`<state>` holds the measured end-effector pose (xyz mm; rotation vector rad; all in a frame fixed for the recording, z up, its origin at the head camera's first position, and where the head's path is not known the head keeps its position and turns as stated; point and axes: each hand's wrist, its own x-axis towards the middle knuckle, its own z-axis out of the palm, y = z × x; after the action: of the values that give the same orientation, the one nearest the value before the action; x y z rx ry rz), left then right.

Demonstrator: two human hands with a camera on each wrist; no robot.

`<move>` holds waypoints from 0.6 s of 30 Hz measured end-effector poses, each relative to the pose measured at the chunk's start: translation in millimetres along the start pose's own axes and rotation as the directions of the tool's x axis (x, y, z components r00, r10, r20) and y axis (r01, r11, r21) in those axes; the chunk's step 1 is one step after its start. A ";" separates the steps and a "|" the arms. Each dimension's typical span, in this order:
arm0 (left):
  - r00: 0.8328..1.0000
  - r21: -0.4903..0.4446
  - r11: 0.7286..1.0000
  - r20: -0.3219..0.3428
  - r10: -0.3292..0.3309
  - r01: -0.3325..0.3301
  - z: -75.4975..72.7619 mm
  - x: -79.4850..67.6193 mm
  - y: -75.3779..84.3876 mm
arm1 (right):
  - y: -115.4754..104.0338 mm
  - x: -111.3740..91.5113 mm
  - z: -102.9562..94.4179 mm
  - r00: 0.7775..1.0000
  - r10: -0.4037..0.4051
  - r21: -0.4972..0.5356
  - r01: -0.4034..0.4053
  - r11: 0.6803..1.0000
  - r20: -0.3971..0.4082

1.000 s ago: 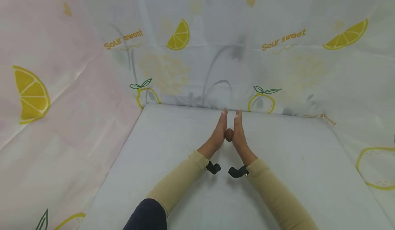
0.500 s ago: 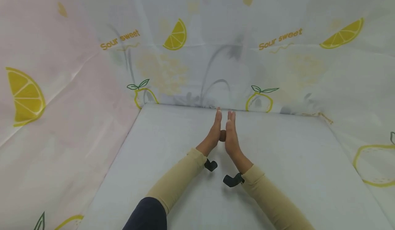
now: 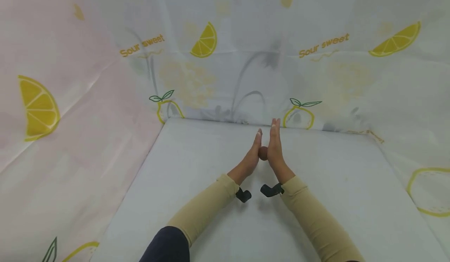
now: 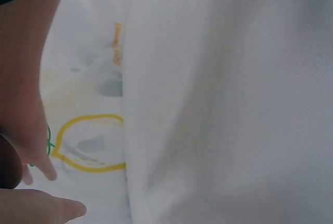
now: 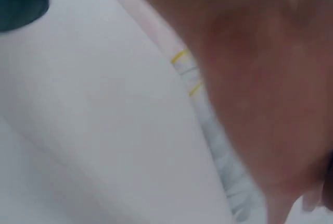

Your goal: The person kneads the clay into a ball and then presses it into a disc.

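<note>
A small brown ball [image 3: 263,153] sits between two flat palms, held above the white tabletop. My left hand [image 3: 250,156] touches it from the left with fingers straight, pointing forward and up. From the right, my right hand [image 3: 275,148] presses the other side, its fingers also straight and its fingertips reaching further forward than the left ones. In the left wrist view, part of the dark ball [image 4: 7,165] shows at the left edge between the hands. A blurred hand fills the right of the right wrist view. What the ball is made of, I cannot tell.
A white surface [image 3: 197,148] lies under the hands. Behind it hangs a pale curtain [image 3: 225,78] with lemon prints, which also runs along both sides. Dark curved pieces [image 3: 271,190] stick out from both wrists, close to each other.
The palms have slid against each other: half a second ago the left hand was further forward; now the right hand is. The ball stays between them. The head view shifted slightly.
</note>
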<state>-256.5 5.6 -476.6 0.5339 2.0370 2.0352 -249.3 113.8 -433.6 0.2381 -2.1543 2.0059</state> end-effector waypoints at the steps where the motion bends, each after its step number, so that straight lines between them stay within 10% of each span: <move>1: 1.000 -0.005 1.000 0.002 0.015 -0.015 0.1 0.8 0.4 | 2.4 -0.2 -1.7 1.000 0.017 -0.003 -0.017 1.000 0.000; 18: 0.995 -0.058 0.998 -0.098 -0.009 0.003 -8.6 15.7 8.2 | 11.3 -35.7 18.2 0.991 -0.105 0.042 0.102 0.994 0.078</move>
<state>-273.3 3.8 -466.7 0.4243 2.0236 2.1495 -217.9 96.0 -454.5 0.4336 -2.1048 2.0131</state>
